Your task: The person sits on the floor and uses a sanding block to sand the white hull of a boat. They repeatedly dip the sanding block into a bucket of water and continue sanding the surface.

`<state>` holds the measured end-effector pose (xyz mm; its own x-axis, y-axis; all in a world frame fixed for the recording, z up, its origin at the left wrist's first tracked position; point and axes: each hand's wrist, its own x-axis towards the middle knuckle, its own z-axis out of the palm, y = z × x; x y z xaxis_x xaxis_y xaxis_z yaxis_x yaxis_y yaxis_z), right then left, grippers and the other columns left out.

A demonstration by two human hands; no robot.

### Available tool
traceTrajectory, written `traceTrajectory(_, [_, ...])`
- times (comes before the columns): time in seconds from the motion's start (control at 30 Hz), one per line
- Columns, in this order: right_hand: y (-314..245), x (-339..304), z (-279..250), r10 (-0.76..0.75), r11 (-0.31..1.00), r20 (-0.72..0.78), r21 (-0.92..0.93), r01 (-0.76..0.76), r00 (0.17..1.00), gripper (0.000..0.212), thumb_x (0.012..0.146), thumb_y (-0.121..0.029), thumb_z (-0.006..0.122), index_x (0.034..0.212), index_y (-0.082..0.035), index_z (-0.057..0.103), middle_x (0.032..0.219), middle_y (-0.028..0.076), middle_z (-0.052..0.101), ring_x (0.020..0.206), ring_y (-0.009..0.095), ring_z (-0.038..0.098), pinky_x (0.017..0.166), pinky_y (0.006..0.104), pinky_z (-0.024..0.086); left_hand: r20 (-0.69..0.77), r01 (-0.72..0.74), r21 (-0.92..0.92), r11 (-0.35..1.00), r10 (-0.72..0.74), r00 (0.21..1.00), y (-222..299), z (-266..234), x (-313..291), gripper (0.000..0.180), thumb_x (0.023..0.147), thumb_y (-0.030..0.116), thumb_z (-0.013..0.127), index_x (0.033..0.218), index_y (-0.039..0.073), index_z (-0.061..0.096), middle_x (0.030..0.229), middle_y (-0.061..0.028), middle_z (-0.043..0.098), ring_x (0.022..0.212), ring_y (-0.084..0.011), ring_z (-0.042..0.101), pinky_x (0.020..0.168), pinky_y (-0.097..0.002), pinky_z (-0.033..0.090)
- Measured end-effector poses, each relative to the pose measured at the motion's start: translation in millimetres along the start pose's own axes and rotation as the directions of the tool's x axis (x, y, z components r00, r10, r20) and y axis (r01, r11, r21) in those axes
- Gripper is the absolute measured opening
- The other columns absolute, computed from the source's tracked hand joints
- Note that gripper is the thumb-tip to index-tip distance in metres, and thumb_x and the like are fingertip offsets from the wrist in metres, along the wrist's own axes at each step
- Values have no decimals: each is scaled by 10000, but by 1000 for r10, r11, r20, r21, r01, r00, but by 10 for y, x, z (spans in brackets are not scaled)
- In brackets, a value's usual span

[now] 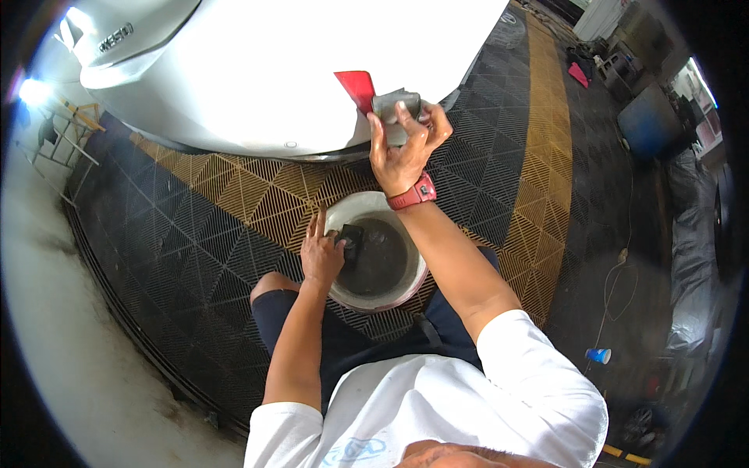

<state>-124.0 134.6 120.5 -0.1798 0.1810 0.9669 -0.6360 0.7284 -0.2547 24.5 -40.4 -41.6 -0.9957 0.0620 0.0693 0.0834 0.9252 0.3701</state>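
Observation:
My right hand, with a red watch on its wrist, grips a grey block, which looks like a sanding block. It presses the block to the white car bumper, beside a red reflector. Below, my left hand is at the left rim of a round whitish bucket. Its thumb lies on a dark rectangular block inside the rim, while the fingers reach along the outside. Murky grey water stands in the bucket.
Black and yellow grid tiles cover the floor. The bucket is between my knees. A stained white wall runs along the left, near a metal stand. At right are a blue cup, a thin cord and a dark blue container.

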Motion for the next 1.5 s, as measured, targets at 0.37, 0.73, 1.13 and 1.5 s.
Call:
traceTrajectory(0.37, [259,-268,-55,-58,995,17,-84,60,998,636,774,-32,965,1298,-168,633,1379,184,490,1223,359,482,970,493,440,-3,-33,-27,999,33,999,13,14,42,347,977,247,780,1226,9,820,1817,-108,269,1575,-344,423,1182,-469,496])
traceTrajectory(0.73, [122,-270,-89,-20,995,22,-95,22,1000,634,774,-12,955,1305,-184,653,1357,152,487,1207,341,490,966,489,428,-49,-46,-11,999,46,998,8,34,5,325,972,253,788,1182,10,836,1825,-74,254,1578,-332,421,1175,-469,503])
traceTrajectory(1.13, [5,-84,-26,17,999,-30,-51,-18,999,599,778,-35,953,1280,-186,664,1363,156,499,1206,351,485,971,492,425,-68,-47,-2,999,47,997,-12,53,18,333,931,235,817,1168,2,836,1811,-102,284,1569,-341,435,1158,-464,525])
traceTrajectory(1.5, [89,260,-42,6,998,26,61,-7,1000,521,842,-39,896,1317,-136,705,1456,213,552,1299,410,538,1054,544,474,-80,-40,-27,999,38,996,-17,12,30,304,922,213,828,1118,-19,825,1807,-125,299,1550,-379,461,1184,-477,509])
